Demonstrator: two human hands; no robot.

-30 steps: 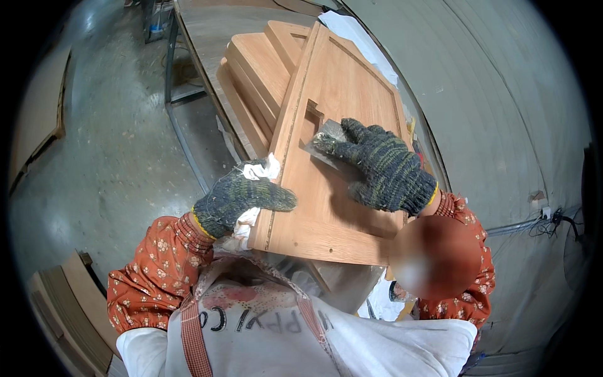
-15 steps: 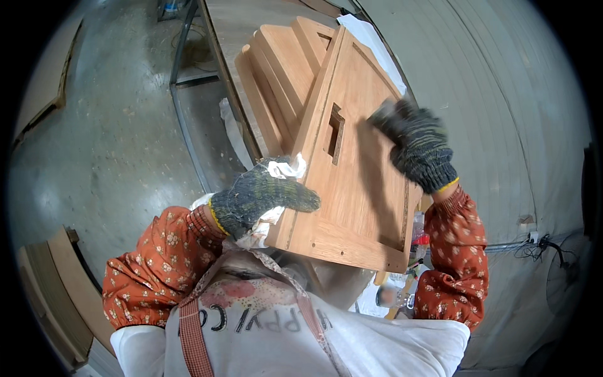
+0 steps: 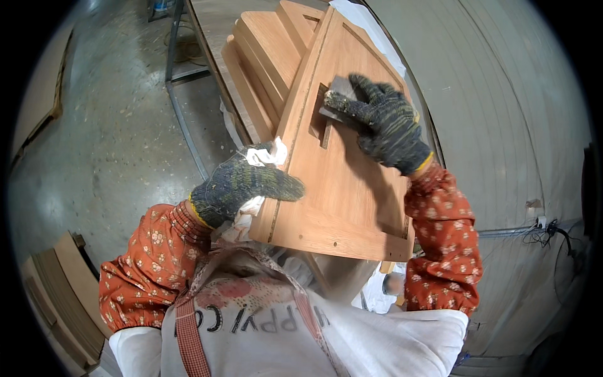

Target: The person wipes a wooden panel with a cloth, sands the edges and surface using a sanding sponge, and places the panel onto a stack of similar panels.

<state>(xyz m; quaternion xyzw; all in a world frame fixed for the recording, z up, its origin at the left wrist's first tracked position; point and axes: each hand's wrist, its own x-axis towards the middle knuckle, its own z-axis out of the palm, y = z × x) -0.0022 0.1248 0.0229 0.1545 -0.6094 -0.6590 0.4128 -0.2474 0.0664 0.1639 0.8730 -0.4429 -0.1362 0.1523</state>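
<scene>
A light-brown wooden panel (image 3: pixel 314 217) with a raised frame lies tilted in front of me, with a notched rectangular cutout (image 3: pixel 318 119) near its left side. My left hand (image 3: pixel 245 185), in a dark knitted glove, grips the panel's near-left edge, its thumb flat on top. Crumpled white cloth (image 3: pixel 267 154) is bunched between that hand and the edge. My right hand (image 3: pixel 389 122), gloved alike, is closed round a flat grey sanding block (image 3: pixel 339 88). The block lies over the upper right part of the cutout; its underside is hidden.
More shaped wooden pieces (image 3: pixel 267 53) are stacked behind the panel on a metal-framed table (image 3: pixel 207 38). Brown boards (image 3: pixel 63 295) lean at the lower left. Another board (image 3: pixel 44 88) is at the far left. A fan (image 3: pixel 568 257) and cables stand at the right.
My right hand has moved left and slightly up with the sanding block, from the panel's right side to the cutout. The panel and my left hand appear shifted slightly left and up.
</scene>
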